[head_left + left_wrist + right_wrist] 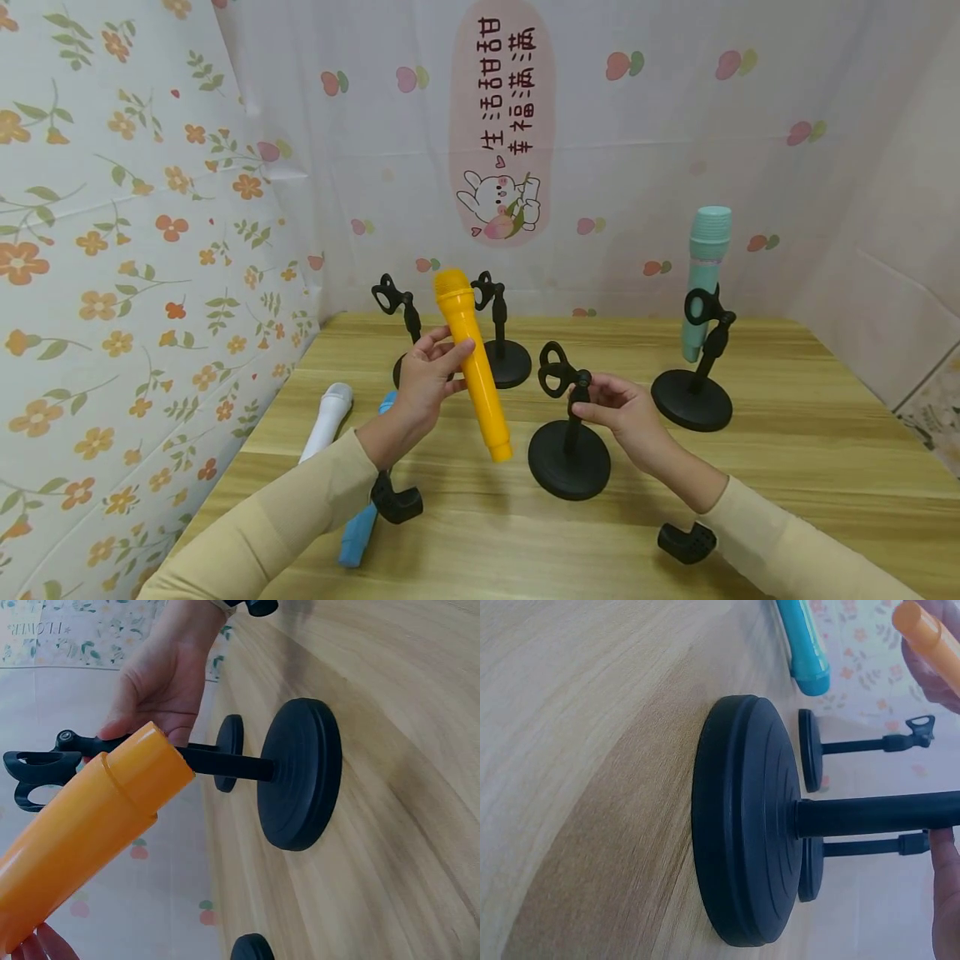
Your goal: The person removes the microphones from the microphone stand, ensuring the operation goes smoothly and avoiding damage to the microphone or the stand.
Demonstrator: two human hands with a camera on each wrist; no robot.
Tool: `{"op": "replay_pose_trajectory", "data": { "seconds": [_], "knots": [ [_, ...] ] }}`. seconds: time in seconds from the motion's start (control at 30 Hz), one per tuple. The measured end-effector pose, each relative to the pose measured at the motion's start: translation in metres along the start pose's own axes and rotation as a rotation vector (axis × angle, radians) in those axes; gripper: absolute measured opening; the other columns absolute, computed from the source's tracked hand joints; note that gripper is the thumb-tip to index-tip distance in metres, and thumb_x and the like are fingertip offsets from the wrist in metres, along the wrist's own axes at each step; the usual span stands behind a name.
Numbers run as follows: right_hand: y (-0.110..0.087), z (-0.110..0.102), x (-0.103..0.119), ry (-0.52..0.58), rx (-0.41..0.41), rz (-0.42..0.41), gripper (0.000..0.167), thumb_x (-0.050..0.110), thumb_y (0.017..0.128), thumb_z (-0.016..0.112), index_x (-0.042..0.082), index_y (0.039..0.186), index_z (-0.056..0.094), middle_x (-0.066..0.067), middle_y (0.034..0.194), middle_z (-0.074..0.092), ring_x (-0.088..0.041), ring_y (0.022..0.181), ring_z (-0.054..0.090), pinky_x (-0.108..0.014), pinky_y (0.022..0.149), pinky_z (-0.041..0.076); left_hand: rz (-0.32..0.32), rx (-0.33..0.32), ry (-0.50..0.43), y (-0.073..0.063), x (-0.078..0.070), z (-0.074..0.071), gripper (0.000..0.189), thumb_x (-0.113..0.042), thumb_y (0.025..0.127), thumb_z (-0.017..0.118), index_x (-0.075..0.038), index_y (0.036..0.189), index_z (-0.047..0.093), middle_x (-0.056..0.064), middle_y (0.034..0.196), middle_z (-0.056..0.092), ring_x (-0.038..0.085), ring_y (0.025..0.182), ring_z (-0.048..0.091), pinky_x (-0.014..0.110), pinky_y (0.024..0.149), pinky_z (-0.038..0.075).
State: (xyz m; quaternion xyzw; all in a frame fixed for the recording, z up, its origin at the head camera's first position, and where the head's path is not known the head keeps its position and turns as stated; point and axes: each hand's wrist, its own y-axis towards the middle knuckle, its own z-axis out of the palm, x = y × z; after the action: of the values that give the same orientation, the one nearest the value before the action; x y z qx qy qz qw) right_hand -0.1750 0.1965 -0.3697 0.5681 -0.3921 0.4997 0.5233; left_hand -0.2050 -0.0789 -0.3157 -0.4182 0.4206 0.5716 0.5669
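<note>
My left hand (431, 379) grips a yellow microphone (474, 375) by the middle of its body. The microphone is tilted, its grille up and to the left, its tail end down and to the right. My right hand (626, 417) pinches the stem of a black microphone stand (568, 458) just below its clip (557, 371). The clip holds nothing, and the yellow microphone is apart from it in the head view. In the left wrist view the tail of the yellow microphone (97, 802) passes in front of this stand's stem (232, 763).
Two more black stands with bare clips (388, 293) (487, 287) are at the back left. A teal microphone (705, 250) sits in a stand (692, 402) at the right. A white microphone (327, 417) and a blue microphone (360, 533) lie at the left, partly behind my arm.
</note>
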Motion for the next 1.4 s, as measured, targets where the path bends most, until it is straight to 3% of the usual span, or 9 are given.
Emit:
{"op": "replay_pose_trajectory", "data": {
  "seconds": [0.17, 0.47, 0.8, 1.0, 1.4],
  "knots": [
    [0.000, 0.000, 0.002, -0.001, -0.001, -0.006, 0.032, -0.005, 0.082, 0.073, 0.022, 0.099, 0.075, 0.002, 0.087, 0.066, -0.012, 0.081, 0.058, -0.023, 0.073, 0.054, -0.014, -0.001, 0.056, -0.001, 0.003, -0.001, 0.036, -0.015, 0.088, 0.074, -0.008, 0.120, 0.060, 0.010, 0.102, 0.064, 0.020, 0.076, 0.063, 0.033, 0.066, 0.057],
    [0.002, -0.001, 0.004, -0.004, -0.013, 0.013, 0.031, -0.005, 0.082, 0.074, 0.021, 0.099, 0.075, 0.001, 0.088, 0.066, -0.013, 0.082, 0.059, -0.024, 0.075, 0.055, -0.066, 0.005, 0.121, -0.003, 0.008, -0.003, 0.040, -0.019, 0.085, 0.078, -0.007, 0.120, 0.061, 0.014, 0.104, 0.062, 0.021, 0.077, 0.065, 0.036, 0.067, 0.058],
    [0.010, -0.004, 0.015, -0.047, -0.055, 0.049, 0.025, 0.001, 0.083, 0.075, 0.016, 0.103, 0.073, 0.002, 0.089, 0.062, -0.013, 0.084, 0.057, -0.022, 0.076, 0.054, -0.101, 0.008, 0.190, -0.006, 0.019, -0.009, 0.044, -0.022, 0.084, 0.079, -0.006, 0.120, 0.060, 0.009, 0.097, 0.064, 0.020, 0.075, 0.062, 0.035, 0.066, 0.058],
    [0.017, -0.006, 0.019, -0.006, -0.050, 0.047, 0.027, -0.001, 0.086, 0.072, 0.023, 0.098, 0.072, 0.002, 0.089, 0.056, -0.011, 0.085, 0.054, -0.024, 0.079, 0.054, -0.135, -0.001, 0.210, -0.008, 0.025, -0.013, 0.041, -0.019, 0.084, 0.079, -0.005, 0.118, 0.060, 0.009, 0.093, 0.063, 0.019, 0.072, 0.059, 0.034, 0.064, 0.058],
    [0.038, -0.009, 0.023, 0.048, -0.062, 0.038, 0.025, 0.000, 0.087, 0.071, 0.018, 0.105, 0.071, 0.000, 0.090, 0.055, -0.012, 0.088, 0.057, -0.029, 0.081, 0.055, -0.202, 0.003, 0.284, -0.013, 0.040, -0.024, 0.047, -0.027, 0.083, 0.079, -0.005, 0.118, 0.058, 0.011, 0.094, 0.064, 0.020, 0.072, 0.058, 0.033, 0.062, 0.057]
  ]
}}
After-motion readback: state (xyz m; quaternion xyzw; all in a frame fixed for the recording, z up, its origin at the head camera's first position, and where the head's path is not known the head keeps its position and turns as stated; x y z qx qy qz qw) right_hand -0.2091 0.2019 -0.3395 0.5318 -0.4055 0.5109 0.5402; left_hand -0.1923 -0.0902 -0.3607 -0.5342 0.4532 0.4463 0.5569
